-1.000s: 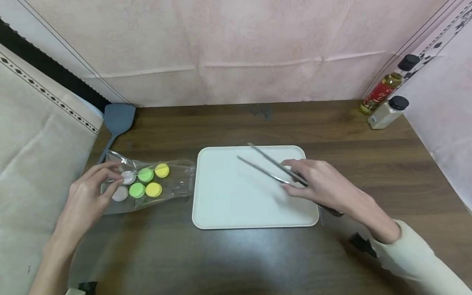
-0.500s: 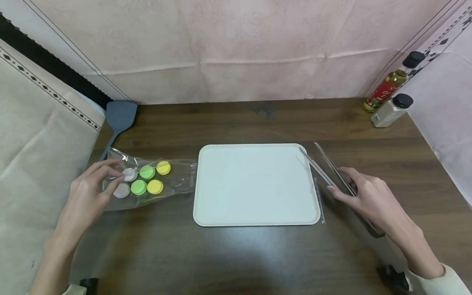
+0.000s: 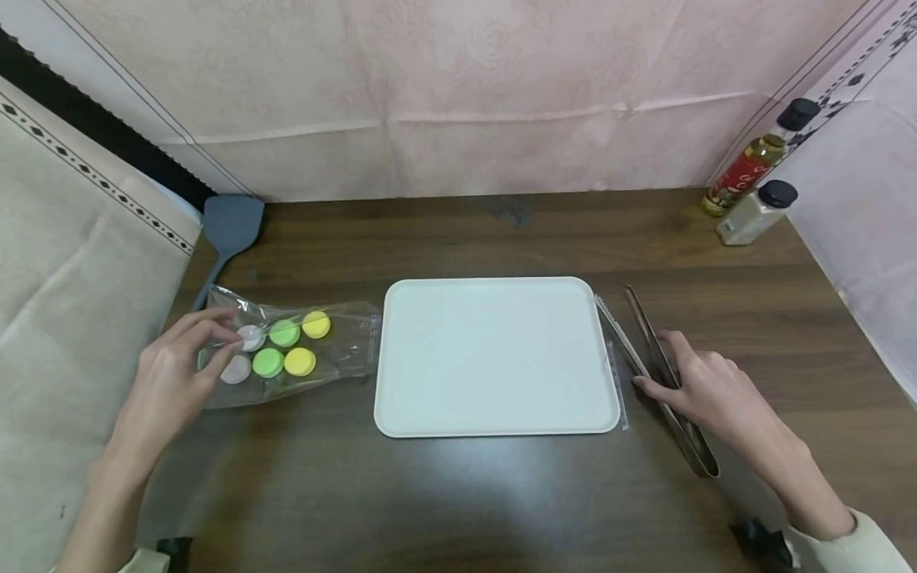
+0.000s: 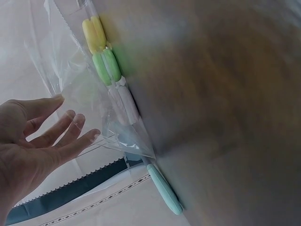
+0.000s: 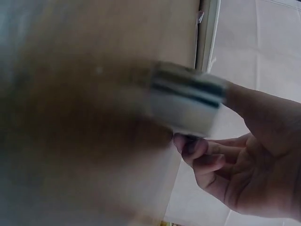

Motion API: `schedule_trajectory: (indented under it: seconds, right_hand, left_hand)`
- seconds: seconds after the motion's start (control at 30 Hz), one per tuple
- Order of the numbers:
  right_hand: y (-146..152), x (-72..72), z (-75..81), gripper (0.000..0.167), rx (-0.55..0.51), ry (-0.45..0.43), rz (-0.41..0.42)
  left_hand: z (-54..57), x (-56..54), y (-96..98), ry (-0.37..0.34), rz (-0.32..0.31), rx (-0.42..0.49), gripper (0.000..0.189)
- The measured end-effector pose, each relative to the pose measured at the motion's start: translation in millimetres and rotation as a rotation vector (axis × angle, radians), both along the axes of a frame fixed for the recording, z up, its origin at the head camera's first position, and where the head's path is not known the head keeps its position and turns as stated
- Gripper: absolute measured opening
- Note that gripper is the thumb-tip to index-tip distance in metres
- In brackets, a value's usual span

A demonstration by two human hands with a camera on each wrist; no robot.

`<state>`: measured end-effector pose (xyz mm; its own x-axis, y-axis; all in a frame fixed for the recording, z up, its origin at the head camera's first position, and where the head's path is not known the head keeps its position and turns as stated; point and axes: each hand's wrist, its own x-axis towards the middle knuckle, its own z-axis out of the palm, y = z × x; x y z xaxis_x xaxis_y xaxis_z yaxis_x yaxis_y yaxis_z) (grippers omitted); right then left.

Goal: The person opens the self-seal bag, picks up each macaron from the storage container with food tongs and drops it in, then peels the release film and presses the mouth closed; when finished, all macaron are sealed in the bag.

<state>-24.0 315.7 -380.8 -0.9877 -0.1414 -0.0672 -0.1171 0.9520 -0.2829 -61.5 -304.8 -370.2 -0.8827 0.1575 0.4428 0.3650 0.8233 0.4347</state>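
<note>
My left hand (image 3: 172,382) is at the left end of a clear plastic bag (image 3: 347,338), its thumb and fingertips gathered on the film. Inside lie white, green (image 3: 268,363) and yellow macarons (image 4: 95,34), in two rows. My right hand (image 3: 716,402) is to the right of the white tray (image 3: 494,358) and holds a pair of metal tongs (image 3: 693,446) between thumb and fingers. The two arms of the tongs stand apart, tips pointing away from me beside the tray's right edge. In the right wrist view the bent end of the tongs (image 5: 188,101) is blurred.
A grey-blue spatula (image 3: 232,223) lies at the back left, its handle reaching toward the bag. An oil bottle (image 3: 741,179) and a black-capped jar (image 3: 755,213) stand at the back right. A clear strip (image 3: 618,390) sticks out along the tray's right side.
My right hand has carried the tongs from above the tray to the table at its right, then lowered their bent end toward me. The left hand and bag have hardly moved.
</note>
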Motion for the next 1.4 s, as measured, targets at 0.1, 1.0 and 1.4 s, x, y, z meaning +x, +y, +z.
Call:
schedule_trajectory:
  seconds: [0.1,1.0,1.4]
  right_hand:
    - [0,-0.5,-0.5,0.074,-0.001,-0.001,0.002]
    - [6,-2.6,16.2,0.071,0.012,0.01,0.009]
    - [-5,-4.9,13.5,0.054,0.035,0.053,0.046]
  left_hand:
    - [-0.5,-0.7,0.1,0.003,-0.004,0.004,0.018]
    - [24.7,-40.5,2.5,-0.315,-0.183,-0.134,0.026]
    - [18.2,-108.6,60.4,-0.608,-0.369,-0.175,0.044]
